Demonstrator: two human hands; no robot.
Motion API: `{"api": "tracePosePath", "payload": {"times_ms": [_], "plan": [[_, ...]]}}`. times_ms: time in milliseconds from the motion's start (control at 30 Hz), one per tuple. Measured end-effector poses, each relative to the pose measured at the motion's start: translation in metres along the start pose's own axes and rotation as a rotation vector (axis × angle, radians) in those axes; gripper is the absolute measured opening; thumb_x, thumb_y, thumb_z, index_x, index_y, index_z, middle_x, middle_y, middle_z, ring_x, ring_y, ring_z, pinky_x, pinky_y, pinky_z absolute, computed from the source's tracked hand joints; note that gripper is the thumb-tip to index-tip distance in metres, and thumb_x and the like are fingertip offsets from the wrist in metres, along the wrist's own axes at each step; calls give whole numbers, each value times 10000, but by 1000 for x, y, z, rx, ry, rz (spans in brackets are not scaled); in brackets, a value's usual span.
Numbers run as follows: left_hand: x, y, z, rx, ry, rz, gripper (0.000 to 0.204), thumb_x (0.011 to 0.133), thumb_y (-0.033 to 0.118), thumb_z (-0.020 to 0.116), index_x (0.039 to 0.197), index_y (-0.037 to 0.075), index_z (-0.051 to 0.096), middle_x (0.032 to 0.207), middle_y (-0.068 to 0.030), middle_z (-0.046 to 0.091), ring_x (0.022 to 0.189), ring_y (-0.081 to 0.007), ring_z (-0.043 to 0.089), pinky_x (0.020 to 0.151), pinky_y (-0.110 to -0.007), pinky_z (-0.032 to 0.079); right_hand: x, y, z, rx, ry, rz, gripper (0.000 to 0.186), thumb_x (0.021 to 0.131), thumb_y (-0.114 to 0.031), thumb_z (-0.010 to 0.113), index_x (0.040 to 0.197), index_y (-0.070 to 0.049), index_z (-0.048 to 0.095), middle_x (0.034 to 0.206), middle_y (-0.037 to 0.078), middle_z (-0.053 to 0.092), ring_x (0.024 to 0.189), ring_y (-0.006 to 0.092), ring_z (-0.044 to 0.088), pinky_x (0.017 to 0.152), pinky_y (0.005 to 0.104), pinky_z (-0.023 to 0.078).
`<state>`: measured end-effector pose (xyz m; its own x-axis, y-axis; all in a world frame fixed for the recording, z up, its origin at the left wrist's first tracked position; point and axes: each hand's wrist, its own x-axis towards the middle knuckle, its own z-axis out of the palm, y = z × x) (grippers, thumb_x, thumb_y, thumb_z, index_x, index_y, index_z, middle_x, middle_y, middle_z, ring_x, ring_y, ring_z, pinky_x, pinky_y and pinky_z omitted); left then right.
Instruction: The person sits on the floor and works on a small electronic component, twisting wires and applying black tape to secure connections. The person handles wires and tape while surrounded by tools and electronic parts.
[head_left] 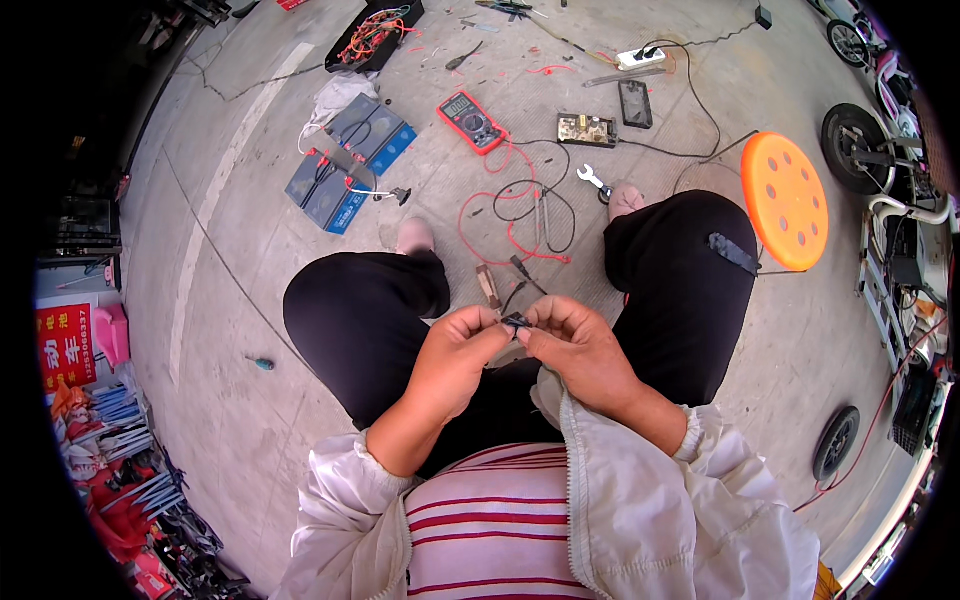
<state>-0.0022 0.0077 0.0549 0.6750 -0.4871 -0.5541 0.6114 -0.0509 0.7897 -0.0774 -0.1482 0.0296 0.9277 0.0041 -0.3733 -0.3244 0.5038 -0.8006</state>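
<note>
In front of my lap, between my knees, both hands meet at their fingertips. My left hand [452, 360] and my right hand [585, 358] are closed, pinching a small black cable end [516, 321] between thumbs and fingers. Its exact kind is mostly hidden by the fingers. Just beyond the hands, a tan-handled tool [488, 286] and a short black plug with cable [522, 268] lie on the floor. Farther off is a red multimeter [470, 122] with red and black test leads [515, 190]. An open circuit board in its case [587, 130] lies to its right.
Blue batteries [385, 148] lie at the left, below a black bin of wires [350, 50]. A wrench [594, 178] is by my right foot. An orange stool [785, 200], a power strip [640, 59], a black case half [634, 104] and a loose wheel [836, 443] are around.
</note>
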Motion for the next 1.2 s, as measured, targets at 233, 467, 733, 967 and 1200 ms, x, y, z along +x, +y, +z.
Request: {"api": "tracePosePath", "payload": {"times_ms": [233,467,733,967,1200], "plan": [[0,0,15,-44,126,-102,147,852,77,594,726,112,527,640,50,477,509,-24,356,456,-200,244,-1,7,4,-92,38,-88,107,915,7,597,982,-43,531,892,-16,577,815,48,569,733,215,470],[2,0,7,-119,98,-290,124,850,110,562,733,126,524,643,41,456,483,-30,339,429,-191,212,-1,14,4,-202,29,-230,133,898,32,601,992,-37,537,882,-20,562,793,28,549,689,211,464],[3,-8,9,-235,148,-292,259,957,299,582,798,99,537,650,0,471,483,-63,370,408,-202,241,0,13,9,39,59,-152,91,918,19,585,980,-36,549,883,-19,574,779,35,559,667,201,462],[0,-13,5,-157,125,-91,142,955,190,590,888,87,519,708,6,489,567,-67,411,495,-200,309,2,13,5,-16,120,-115,50,931,-50,604,955,-53,561,802,-13,602,704,52,583,607,207,460],[0,-25,11,-93,128,198,64,948,33,569,952,64,513,766,18,526,633,-31,433,554,-199,345,3,9,7,-80,151,-106,67,928,-73,618,947,-47,560,771,0,598,655,58,586,544,205,450]]}}
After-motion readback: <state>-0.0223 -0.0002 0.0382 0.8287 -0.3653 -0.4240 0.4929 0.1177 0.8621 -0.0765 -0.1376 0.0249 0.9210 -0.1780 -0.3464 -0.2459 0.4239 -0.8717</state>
